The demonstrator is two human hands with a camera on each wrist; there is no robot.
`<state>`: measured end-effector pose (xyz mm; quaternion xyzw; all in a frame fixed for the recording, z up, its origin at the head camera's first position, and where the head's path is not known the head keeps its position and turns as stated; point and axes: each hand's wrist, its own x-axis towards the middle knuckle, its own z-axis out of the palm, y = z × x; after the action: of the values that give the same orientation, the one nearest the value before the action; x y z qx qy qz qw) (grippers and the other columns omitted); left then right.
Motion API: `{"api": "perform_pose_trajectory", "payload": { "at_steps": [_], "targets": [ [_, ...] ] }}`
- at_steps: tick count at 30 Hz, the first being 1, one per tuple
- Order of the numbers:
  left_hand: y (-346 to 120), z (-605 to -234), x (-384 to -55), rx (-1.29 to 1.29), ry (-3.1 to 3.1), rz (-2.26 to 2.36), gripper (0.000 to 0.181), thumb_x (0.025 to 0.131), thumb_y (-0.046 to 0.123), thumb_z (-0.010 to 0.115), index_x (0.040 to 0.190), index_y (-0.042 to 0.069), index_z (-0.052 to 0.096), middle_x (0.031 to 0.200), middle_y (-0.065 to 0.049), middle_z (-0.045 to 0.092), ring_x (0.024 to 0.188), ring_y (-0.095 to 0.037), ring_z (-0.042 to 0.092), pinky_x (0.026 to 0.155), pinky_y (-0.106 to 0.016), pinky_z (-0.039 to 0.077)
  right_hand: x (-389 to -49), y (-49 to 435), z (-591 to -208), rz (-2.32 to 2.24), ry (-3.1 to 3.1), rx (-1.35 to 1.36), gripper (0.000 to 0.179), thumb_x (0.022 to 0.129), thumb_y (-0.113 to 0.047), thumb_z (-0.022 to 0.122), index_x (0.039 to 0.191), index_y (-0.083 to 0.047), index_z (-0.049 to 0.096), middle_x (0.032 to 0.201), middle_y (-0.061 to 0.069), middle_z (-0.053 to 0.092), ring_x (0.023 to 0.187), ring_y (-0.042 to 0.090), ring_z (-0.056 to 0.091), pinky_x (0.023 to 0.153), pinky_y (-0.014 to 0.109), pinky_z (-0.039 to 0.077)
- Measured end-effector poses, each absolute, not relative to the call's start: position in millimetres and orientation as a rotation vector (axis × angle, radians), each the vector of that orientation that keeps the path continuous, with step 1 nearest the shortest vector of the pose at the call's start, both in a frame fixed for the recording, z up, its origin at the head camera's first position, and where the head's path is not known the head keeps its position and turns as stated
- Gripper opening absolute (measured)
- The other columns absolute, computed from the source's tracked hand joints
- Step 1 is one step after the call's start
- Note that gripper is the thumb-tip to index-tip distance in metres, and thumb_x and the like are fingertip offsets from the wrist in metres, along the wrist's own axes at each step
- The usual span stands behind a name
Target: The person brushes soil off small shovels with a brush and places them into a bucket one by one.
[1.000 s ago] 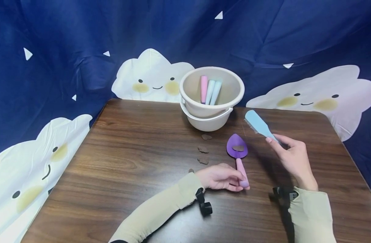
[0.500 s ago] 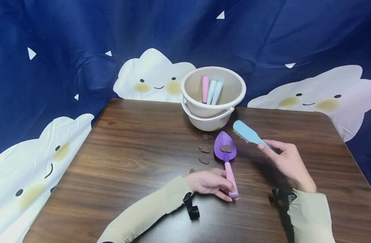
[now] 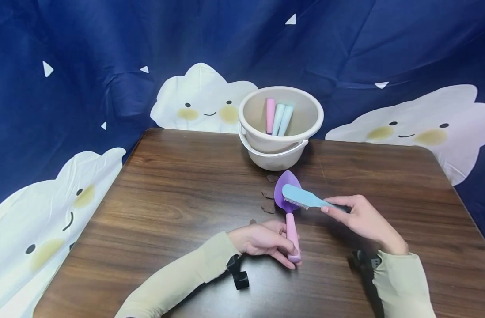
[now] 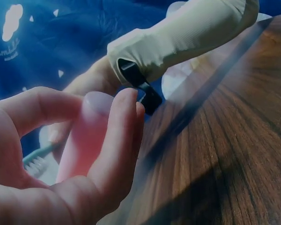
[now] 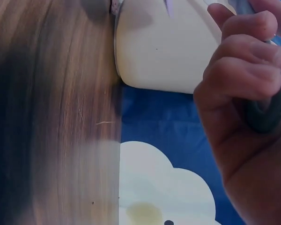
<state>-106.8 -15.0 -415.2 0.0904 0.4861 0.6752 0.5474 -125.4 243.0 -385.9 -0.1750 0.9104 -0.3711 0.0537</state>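
Note:
My left hand grips the pink handle of a small toy trowel, whose purple blade points toward the bucket. In the left wrist view, fingers and thumb curl round that pink trowel handle. Between its fingertips my right hand holds a light blue brush, bristles down over the trowel blade. The brush head covers the middle of the blade, hiding what lies there. In the right wrist view, the dark handle end sits inside the curled fingers. Thin brown flakes lie left of the blade.
Two stacked off-white buckets stand at the table's back edge, one inside the other. One pink handle and two pale blue handles show in the upper one. Behind the wooden table hangs a blue cloud-patterned curtain.
The left hand has drawn the trowel leftward, close to the flakes. The right hand has brought the brush left and down over the blade, covering the brown flake seen there earlier.

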Motion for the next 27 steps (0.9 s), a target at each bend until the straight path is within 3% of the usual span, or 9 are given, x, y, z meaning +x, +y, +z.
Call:
{"api": "perform_pose_trajectory", "payload": {
  "at_steps": [8, 19, 27],
  "targets": [
    [-19.5, -413.3, -104.4, 0.213, 1.125, 1.579, 0.013, 0.089, -0.012, 0.048, 0.095, 0.000, 0.051, 0.085, -0.014, 0.065, 0.087, -0.026, 0.065, 0.085, -0.038, 0.059, -128.4, 235.5, -389.3, -1.111, 2.681, -0.631, 0.020, 0.089, -0.022, 0.069, 0.105, -0.011, 0.074, 0.083, 0.001, 0.070, 0.068, 0.002, 0.053, 0.058, 0.019, 0.045],
    [-22.8, -409.0, -101.1, 0.231, 1.121, 1.545, 0.016, 0.088, -0.011, 0.048, 0.096, 0.002, 0.049, 0.084, -0.013, 0.065, 0.083, -0.027, 0.065, 0.085, -0.039, 0.059, -127.4, 231.6, -392.2, -1.057, 2.620, -0.556, 0.032, 0.090, -0.028, 0.069, 0.113, -0.006, 0.071, 0.076, 0.002, 0.067, 0.054, 0.002, 0.042, 0.045, 0.022, 0.037],
    [-22.4, -407.8, -99.0, 0.254, 1.104, 1.520, 0.015, 0.089, -0.011, 0.050, 0.094, 0.003, 0.051, 0.082, -0.013, 0.067, 0.081, -0.025, 0.065, 0.084, -0.038, 0.059, -129.2, 232.0, -392.8, -0.997, 2.744, -0.647, 0.029, 0.089, -0.023, 0.070, 0.109, -0.003, 0.073, 0.088, 0.003, 0.073, 0.062, 0.000, 0.049, 0.052, 0.019, 0.042]
  ]
}}
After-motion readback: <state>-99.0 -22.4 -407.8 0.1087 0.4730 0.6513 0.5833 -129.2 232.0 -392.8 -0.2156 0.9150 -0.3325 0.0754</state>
